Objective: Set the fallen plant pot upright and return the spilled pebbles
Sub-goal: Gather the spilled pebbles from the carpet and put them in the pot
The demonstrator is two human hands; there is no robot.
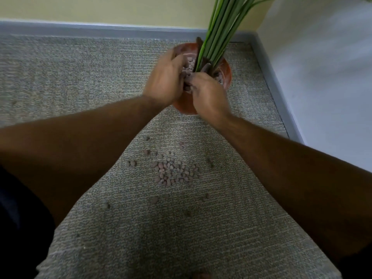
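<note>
The terracotta plant pot point(226, 74) stands upright on the carpet near the corner, with green stems point(219, 31) rising from it and pebbles point(190, 65) inside. My left hand point(164, 79) hovers over the pot's left rim, blurred, its fingers loosely bent down toward the pebbles. My right hand point(208, 93) is at the pot's near side, its fingertips curled together around a few pebbles just above the pot's filling. A patch of spilled pebbles point(175, 173) lies on the carpet between my forearms, and single ones are scattered around it.
Grey carpet point(80, 77) covers the floor. A grey baseboard point(100, 30) runs along the yellow wall at the back, and a white wall point(322, 77) closes the right side. Dark clothing point(18, 218) shows at the lower left.
</note>
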